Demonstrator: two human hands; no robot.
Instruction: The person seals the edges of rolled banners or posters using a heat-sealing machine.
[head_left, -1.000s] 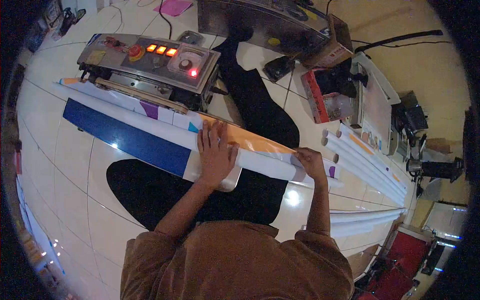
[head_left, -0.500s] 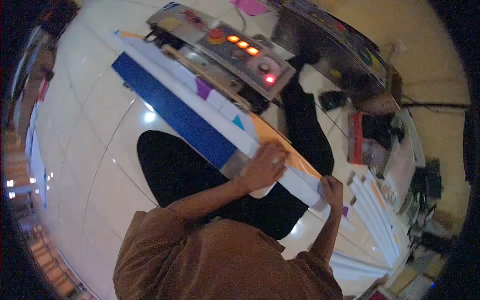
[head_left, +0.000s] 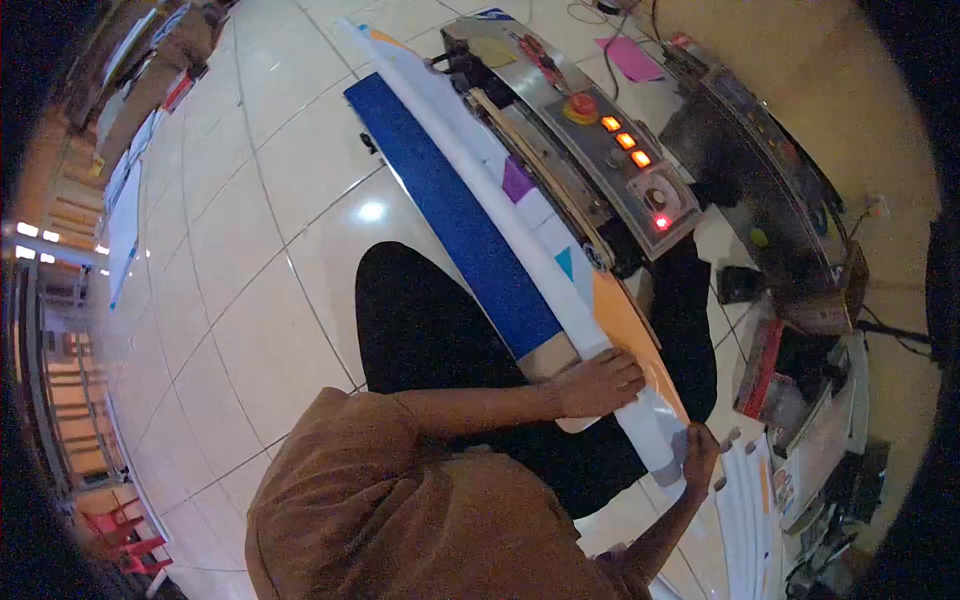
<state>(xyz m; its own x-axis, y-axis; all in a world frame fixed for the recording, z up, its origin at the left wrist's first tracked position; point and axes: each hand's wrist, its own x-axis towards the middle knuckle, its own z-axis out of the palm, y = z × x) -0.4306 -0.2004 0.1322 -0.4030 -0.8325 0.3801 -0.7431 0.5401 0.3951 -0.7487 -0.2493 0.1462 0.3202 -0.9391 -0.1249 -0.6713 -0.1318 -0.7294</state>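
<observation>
A long white roll of printed sheet, with orange, purple and teal patches on its loose part, lies slantwise along a blue conveyor belt. My left hand rests over the roll near its lower end, fingers curled around it. At the sheet's near corner, my right hand is closed on the edge by the orange part; its fingertips are partly hidden. Beside the sheet's far edge runs a machine with a red knob and several lit buttons.
More white rolls lie on the tiled floor to the right. A second dark machine, a red-edged box and a pink sheet are farther off. My black-clad legs extend under and beside the belt.
The camera view has shifted, so the machine, roll and hands appear farther right and lower. Both hands stay on the roll and sheet, with little visible change in their hold.
</observation>
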